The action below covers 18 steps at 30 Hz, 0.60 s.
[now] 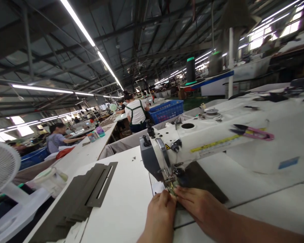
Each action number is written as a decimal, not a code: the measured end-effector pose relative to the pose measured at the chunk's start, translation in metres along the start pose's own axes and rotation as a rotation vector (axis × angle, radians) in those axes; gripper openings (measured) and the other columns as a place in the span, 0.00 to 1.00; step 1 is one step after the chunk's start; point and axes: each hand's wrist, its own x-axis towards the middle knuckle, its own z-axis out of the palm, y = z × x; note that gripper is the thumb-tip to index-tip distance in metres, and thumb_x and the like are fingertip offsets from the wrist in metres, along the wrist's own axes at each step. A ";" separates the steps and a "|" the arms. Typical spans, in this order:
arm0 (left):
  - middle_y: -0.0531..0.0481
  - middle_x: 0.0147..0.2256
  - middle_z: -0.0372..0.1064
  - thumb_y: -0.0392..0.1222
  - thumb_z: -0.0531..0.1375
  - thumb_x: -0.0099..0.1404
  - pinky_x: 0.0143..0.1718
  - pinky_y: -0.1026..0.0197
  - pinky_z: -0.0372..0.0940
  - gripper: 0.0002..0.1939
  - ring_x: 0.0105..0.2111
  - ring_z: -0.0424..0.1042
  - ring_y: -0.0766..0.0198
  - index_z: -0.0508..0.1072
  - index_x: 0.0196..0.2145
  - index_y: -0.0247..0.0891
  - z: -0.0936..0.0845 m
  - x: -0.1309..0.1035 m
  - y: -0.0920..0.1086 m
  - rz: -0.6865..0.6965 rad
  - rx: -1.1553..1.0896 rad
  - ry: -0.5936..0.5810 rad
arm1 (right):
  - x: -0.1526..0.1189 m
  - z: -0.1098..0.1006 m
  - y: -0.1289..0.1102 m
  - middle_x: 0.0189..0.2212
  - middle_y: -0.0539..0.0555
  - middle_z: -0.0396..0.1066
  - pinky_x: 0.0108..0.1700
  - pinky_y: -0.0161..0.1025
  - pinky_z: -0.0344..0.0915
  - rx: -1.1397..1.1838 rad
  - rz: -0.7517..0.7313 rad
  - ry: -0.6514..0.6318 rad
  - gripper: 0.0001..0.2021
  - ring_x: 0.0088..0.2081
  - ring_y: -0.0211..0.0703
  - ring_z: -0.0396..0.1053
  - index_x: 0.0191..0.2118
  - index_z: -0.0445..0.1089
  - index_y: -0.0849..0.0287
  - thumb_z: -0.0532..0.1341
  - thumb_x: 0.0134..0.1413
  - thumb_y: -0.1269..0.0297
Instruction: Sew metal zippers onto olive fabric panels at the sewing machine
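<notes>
Both left hand point(160, 213) and right hand point(201, 204) pinch narrow at the sewing machine point(210, 130); contents: cannot tell. Dark panel point(206, 178) lies rightward, beyond right hand, long axis slanted.

Sewing machine point(210, 126): smooth, glossy; curved guard point(162, 148): shiny metal. Panel under machine arm point(205, 182), stacked panels point(77, 192): matt. Crate point(167, 113): plastic.
</notes>
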 end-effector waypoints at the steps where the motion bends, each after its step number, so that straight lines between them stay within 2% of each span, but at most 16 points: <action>1: 0.47 0.24 0.65 0.37 0.40 0.69 0.20 0.62 0.65 0.21 0.21 0.66 0.61 0.70 0.29 0.38 0.006 -0.001 -0.002 -0.021 -0.001 0.017 | 0.003 0.001 0.002 0.41 0.60 0.74 0.47 0.35 0.68 0.005 0.006 0.021 0.22 0.42 0.42 0.72 0.43 0.72 0.69 0.47 0.45 0.83; 4: 0.47 0.26 0.65 0.36 0.43 0.67 0.21 0.61 0.66 0.19 0.23 0.67 0.60 0.71 0.29 0.39 0.016 -0.003 -0.006 -0.076 -0.020 -0.007 | 0.012 0.003 0.006 0.37 0.58 0.75 0.44 0.35 0.70 0.037 0.017 0.085 0.20 0.38 0.41 0.73 0.39 0.72 0.66 0.47 0.48 0.84; 6: 0.47 0.26 0.66 0.35 0.46 0.64 0.21 0.62 0.66 0.15 0.23 0.67 0.61 0.72 0.28 0.40 0.015 -0.004 -0.008 -0.099 -0.046 -0.024 | 0.015 0.003 0.005 0.35 0.56 0.75 0.42 0.32 0.69 0.042 0.001 0.112 0.20 0.37 0.39 0.73 0.38 0.72 0.64 0.46 0.49 0.84; 9: 0.45 0.31 0.69 0.35 0.51 0.62 0.27 0.62 0.71 0.11 0.28 0.71 0.60 0.72 0.34 0.39 -0.001 -0.007 -0.010 -0.108 -0.141 -0.091 | 0.012 0.007 -0.004 0.35 0.56 0.76 0.41 0.34 0.70 -0.060 0.029 0.172 0.18 0.36 0.40 0.73 0.37 0.72 0.64 0.47 0.53 0.82; 13: 0.42 0.43 0.72 0.39 0.53 0.64 0.41 0.55 0.72 0.10 0.43 0.73 0.54 0.71 0.41 0.37 -0.026 -0.012 -0.011 0.070 -0.107 -0.106 | -0.001 0.017 -0.017 0.35 0.57 0.76 0.39 0.38 0.70 -0.230 0.073 0.296 0.18 0.37 0.44 0.73 0.35 0.73 0.64 0.45 0.57 0.79; 15: 0.44 0.43 0.73 0.38 0.51 0.66 0.42 0.52 0.71 0.09 0.43 0.73 0.54 0.70 0.40 0.37 -0.032 -0.011 -0.010 0.102 -0.099 -0.128 | -0.005 0.019 -0.019 0.34 0.56 0.76 0.37 0.37 0.70 -0.258 0.045 0.330 0.21 0.36 0.43 0.73 0.32 0.74 0.64 0.44 0.56 0.80; 18: 0.44 0.42 0.74 0.36 0.48 0.68 0.45 0.52 0.69 0.11 0.43 0.73 0.57 0.70 0.39 0.37 -0.033 -0.005 -0.007 0.066 -0.151 -0.154 | -0.005 0.019 -0.015 0.33 0.56 0.76 0.36 0.36 0.70 -0.280 0.004 0.300 0.21 0.35 0.41 0.73 0.32 0.74 0.64 0.44 0.53 0.83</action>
